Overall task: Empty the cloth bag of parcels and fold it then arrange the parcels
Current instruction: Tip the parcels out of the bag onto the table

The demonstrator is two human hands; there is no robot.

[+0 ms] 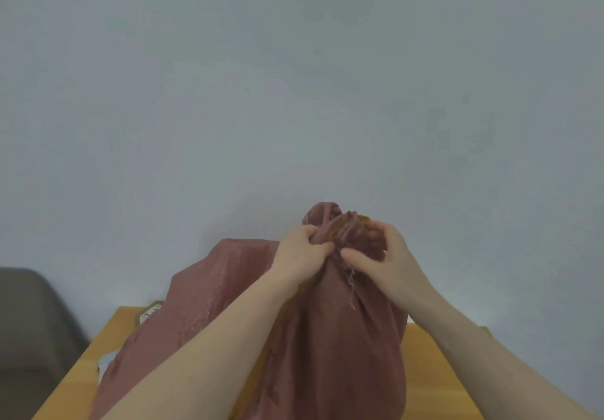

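Observation:
A large dusty-pink cloth bag (340,338) stands bulging on a wooden table (108,331), its gathered top bunched into a knot with an orange lining showing. My left hand (300,252) grips the bunched cloth on the knot's left side. My right hand (382,256) pinches the cloth on the right side, a frayed thread hanging below it. A parcel (148,313) with a label peeks out behind the bag at the left; the bag hides whatever is inside it.
A dark grey chair (32,328) stands left of the table. A plain pale wall (294,92) fills the view behind. The table's left edge runs diagonally at lower left; a strip of tabletop shows to the right of the bag.

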